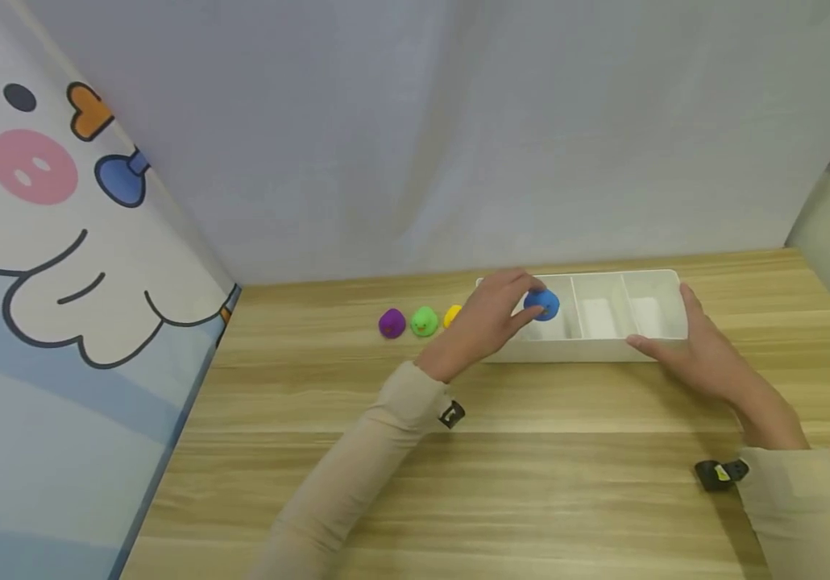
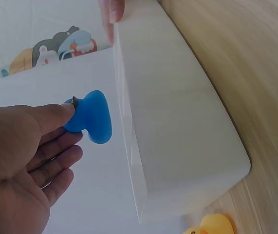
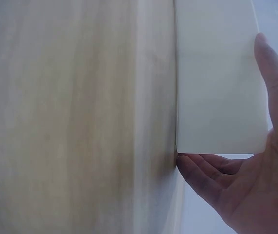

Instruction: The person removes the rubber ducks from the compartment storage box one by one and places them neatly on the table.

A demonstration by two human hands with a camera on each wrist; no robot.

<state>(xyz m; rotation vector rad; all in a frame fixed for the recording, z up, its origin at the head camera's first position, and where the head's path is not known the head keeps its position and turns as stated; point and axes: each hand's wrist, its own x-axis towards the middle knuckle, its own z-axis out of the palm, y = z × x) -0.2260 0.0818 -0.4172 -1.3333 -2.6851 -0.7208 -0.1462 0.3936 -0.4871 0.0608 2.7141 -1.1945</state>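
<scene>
My left hand (image 1: 483, 316) pinches a blue toy duck (image 1: 542, 304) between thumb and fingertips, above the left part of a white divided box (image 1: 553, 351). In the left wrist view the blue duck (image 2: 96, 117) is held just outside the box's rim, with the other fingers of the left hand (image 2: 22, 151) loosely bent below it. My right hand (image 1: 708, 354) holds the box's right end. Its thumb lies at the front rim, and the fingers of the right hand (image 3: 255, 190) lie along the end wall. The left hand hides part of the box's left end.
Left of the box, a purple toy duck (image 1: 392, 323), a green one (image 1: 425, 321) and a partly hidden yellow one (image 1: 453, 315) stand in a row on the wooden table (image 1: 531, 491). A pale curtain (image 1: 458, 145) hangs behind; a cartoon-printed one (image 1: 38, 322) is at left.
</scene>
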